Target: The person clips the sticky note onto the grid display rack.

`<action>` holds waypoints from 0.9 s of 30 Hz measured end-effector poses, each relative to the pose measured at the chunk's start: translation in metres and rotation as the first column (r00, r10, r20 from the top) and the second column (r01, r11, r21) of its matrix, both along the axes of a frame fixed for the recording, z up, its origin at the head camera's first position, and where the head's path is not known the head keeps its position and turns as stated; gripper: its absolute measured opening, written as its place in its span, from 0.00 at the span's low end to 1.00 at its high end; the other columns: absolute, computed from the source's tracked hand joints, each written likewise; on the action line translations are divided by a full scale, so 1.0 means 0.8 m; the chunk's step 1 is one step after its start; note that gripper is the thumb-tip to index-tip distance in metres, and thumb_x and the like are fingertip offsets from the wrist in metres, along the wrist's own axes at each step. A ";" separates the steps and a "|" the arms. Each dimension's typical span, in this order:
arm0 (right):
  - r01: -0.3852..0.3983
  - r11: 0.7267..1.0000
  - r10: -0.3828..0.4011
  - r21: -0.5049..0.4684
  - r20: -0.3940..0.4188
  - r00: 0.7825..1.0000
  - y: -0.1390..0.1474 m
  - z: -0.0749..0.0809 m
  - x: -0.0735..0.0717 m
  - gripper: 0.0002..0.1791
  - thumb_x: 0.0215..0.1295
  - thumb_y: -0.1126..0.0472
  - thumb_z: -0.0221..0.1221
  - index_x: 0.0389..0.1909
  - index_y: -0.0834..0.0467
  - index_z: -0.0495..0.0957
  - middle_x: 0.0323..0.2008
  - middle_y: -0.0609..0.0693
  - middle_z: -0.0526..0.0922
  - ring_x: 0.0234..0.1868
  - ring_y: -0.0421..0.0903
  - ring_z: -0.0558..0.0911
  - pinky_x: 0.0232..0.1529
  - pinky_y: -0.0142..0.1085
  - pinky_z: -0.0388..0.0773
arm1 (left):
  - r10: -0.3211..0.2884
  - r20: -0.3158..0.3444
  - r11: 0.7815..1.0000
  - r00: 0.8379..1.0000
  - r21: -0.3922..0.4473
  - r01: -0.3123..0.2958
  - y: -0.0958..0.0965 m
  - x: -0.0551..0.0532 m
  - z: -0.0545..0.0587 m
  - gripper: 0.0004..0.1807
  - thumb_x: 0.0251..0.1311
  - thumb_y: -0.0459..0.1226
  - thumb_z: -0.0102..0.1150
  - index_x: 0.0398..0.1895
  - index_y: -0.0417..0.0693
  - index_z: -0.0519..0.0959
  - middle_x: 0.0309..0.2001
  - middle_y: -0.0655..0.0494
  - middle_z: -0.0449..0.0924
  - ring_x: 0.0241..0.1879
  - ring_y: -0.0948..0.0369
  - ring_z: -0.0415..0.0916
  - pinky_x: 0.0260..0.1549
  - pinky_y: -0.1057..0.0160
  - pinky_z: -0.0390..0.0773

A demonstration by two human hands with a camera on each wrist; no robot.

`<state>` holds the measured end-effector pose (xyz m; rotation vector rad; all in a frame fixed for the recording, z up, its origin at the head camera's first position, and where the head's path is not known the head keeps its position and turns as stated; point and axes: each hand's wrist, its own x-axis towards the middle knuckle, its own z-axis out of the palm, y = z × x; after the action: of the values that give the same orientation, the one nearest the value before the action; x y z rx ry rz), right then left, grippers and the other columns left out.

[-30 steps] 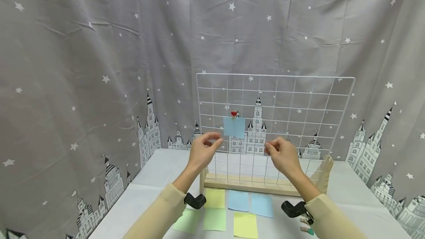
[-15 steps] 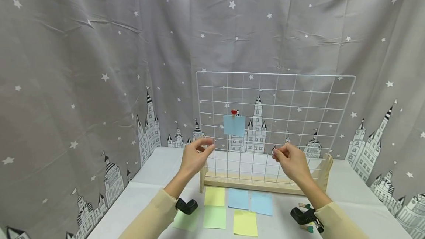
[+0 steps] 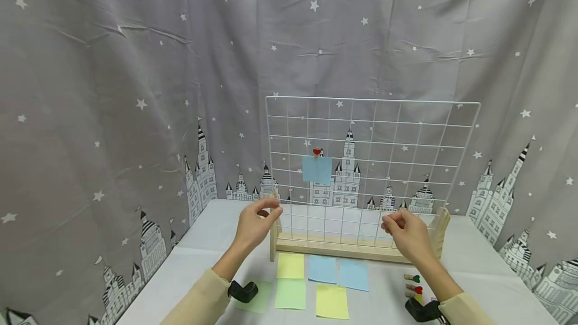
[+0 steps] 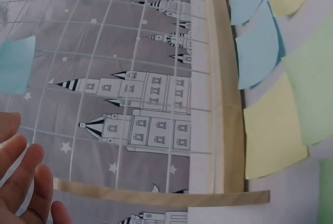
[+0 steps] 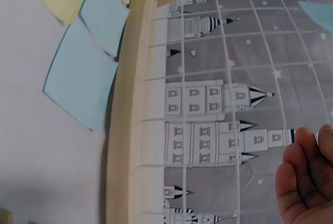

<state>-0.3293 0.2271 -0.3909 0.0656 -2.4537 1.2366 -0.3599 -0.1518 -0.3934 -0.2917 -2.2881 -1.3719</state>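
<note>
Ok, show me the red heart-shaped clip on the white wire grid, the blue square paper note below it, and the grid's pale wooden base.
Red heart-shaped clip (image 3: 317, 151), head view, on the heart.
Blue square paper note (image 3: 317, 170), head view, middle of the sheet.
Pale wooden base (image 3: 340, 251), head view, front face.

On the desk (image 3: 198, 234) we see a white wire grid (image 3: 370, 142) in a wooden base (image 3: 338, 250). A red heart clip (image 3: 316, 152) holds a blue note (image 3: 317, 170) on the grid's left half. Before it, the bare left grip (image 3: 254, 223) has thumb and fingers apart; the right grip (image 3: 408, 235) has fingers curled. Nearer, we count six notes (image 3: 290, 293); small clips (image 3: 418, 290) lie near right.
</note>
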 end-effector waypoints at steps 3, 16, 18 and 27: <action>0.013 1.000 -0.013 -0.003 0.006 1.000 0.005 -0.005 0.001 0.09 0.75 0.59 0.60 0.42 0.63 0.80 0.38 0.55 0.90 0.37 0.44 0.87 0.35 0.25 0.80 | 0.009 0.001 1.000 1.000 -0.005 -0.009 -0.005 0.001 -0.005 0.10 0.65 0.43 0.69 0.48 0.57 0.87 0.48 0.58 0.89 0.39 0.61 0.78 0.36 0.64 0.76; 0.008 0.999 -0.006 -0.033 0.067 0.998 0.020 -0.025 0.012 0.09 0.75 0.60 0.60 0.42 0.64 0.80 0.38 0.56 0.90 0.37 0.43 0.87 0.35 0.25 0.80 | 0.023 0.023 1.000 0.999 -0.006 -0.022 -0.021 0.009 -0.035 0.10 0.65 0.43 0.70 0.46 0.52 0.88 0.46 0.58 0.89 0.38 0.61 0.79 0.38 0.65 0.78; 0.013 1.000 -0.011 -0.022 0.083 0.997 0.024 -0.026 0.016 0.09 0.75 0.59 0.60 0.42 0.64 0.80 0.39 0.56 0.90 0.38 0.43 0.86 0.36 0.25 0.80 | 0.036 0.040 0.999 0.999 -0.008 -0.036 -0.024 0.011 -0.040 0.10 0.64 0.43 0.70 0.46 0.53 0.88 0.46 0.59 0.89 0.38 0.61 0.79 0.39 0.64 0.78; 0.041 0.999 -0.045 0.035 0.107 0.993 0.042 -0.039 0.023 0.13 0.75 0.55 0.60 0.44 0.63 0.81 0.39 0.55 0.90 0.40 0.47 0.89 0.35 0.25 0.80 | 0.081 0.092 0.997 0.992 -0.018 -0.079 -0.039 0.020 -0.058 0.09 0.64 0.43 0.70 0.46 0.55 0.87 0.45 0.58 0.89 0.39 0.61 0.78 0.38 0.64 0.77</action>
<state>-0.3110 0.2607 -0.4218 -0.0456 -2.5540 1.2107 -0.3441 -0.1829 -0.4400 -0.1414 -2.3590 -1.3558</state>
